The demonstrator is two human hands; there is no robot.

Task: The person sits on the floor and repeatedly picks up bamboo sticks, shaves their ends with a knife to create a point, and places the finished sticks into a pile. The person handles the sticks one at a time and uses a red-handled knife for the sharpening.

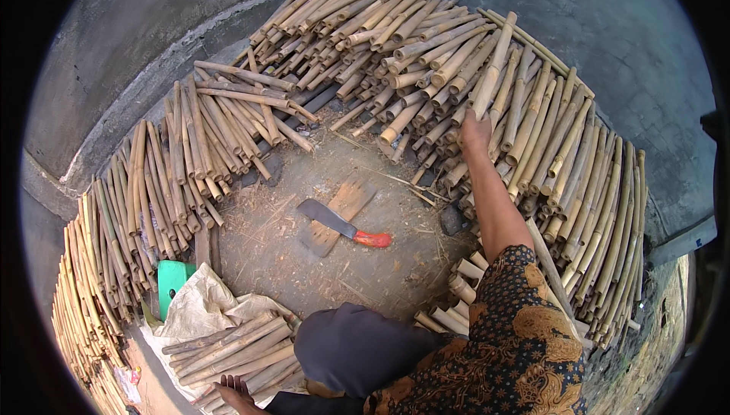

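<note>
With my right arm stretched far forward, my right hand (475, 132) is closed around the lower end of a bamboo pole (494, 65). The pole slants up and away over the large stack of bamboo poles (437, 54). Low in the view, my left hand (236, 396) is open, its fingers apart, beside cut bamboo pieces (243, 346) lying on a pale sack. On the floor between the stacks, a machete (328, 217) with a red handle lies across a worn wooden board (351, 201).
More bamboo poles (163, 179) are stacked along the left wall. A green plastic object (173, 284) stands beside the crumpled white sack (199, 305). Short bamboo pieces (452, 316) lie near my right side. Chips and splinters litter the concrete floor (266, 263).
</note>
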